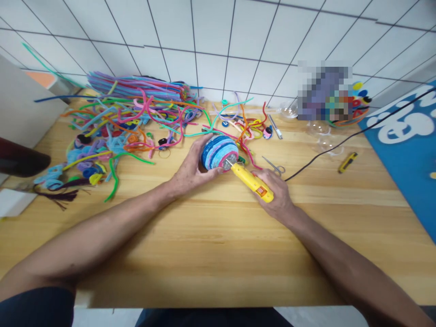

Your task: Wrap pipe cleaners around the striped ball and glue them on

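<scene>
A wooden table point(211, 254) is filling most of the frame, with a tiled wall point(218, 27) rising behind it along the top. A blue panel point(405, 159) bearing white shapes is covering the right edge. A tangled heap of fuzzy stems point(136, 118) is sprawling across the upper left. Near the centre, the left hand point(190, 171) is grasping a striped ball point(218, 152) in blues and purple, while the right hand point(277, 195) is clasping a yellow glue gun point(252, 181). Its metal tip is pointing at the ball's grey end; contact cannot be told. Right of centre, a yellow cutter point(348, 162) and small scissors point(270, 164) are lying apart.
</scene>
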`<action>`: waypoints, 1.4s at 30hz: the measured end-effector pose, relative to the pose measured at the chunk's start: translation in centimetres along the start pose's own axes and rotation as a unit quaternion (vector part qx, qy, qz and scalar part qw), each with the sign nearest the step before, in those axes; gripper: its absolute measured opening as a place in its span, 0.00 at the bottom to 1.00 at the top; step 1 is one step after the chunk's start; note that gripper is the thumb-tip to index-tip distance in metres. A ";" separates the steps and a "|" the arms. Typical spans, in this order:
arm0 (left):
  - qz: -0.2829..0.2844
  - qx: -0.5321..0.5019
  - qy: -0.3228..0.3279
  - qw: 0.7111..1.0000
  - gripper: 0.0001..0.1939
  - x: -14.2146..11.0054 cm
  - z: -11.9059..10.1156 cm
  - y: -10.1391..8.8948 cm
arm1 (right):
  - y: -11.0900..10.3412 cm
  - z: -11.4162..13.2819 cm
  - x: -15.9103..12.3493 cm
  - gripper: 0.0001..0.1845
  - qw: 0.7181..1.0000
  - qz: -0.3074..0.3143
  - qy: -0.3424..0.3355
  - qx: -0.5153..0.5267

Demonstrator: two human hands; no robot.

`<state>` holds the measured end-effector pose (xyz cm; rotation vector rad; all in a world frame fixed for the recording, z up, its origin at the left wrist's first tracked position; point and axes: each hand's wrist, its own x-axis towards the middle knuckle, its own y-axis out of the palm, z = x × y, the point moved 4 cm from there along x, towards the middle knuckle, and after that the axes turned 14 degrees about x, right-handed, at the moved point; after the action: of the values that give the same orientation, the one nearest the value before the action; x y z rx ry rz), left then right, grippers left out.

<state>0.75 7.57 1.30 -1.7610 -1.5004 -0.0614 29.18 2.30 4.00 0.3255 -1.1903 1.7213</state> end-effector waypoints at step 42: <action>0.007 0.015 0.015 1.000 0.45 0.2 -1.2 -0.5 | 0.5 0.0 -0.3 0.13 1.000 0.025 0.011 -0.010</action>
<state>0.93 6.98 2.49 -1.7402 -1.4608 -0.0573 28.89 2.12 3.56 0.2649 -1.2074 1.7514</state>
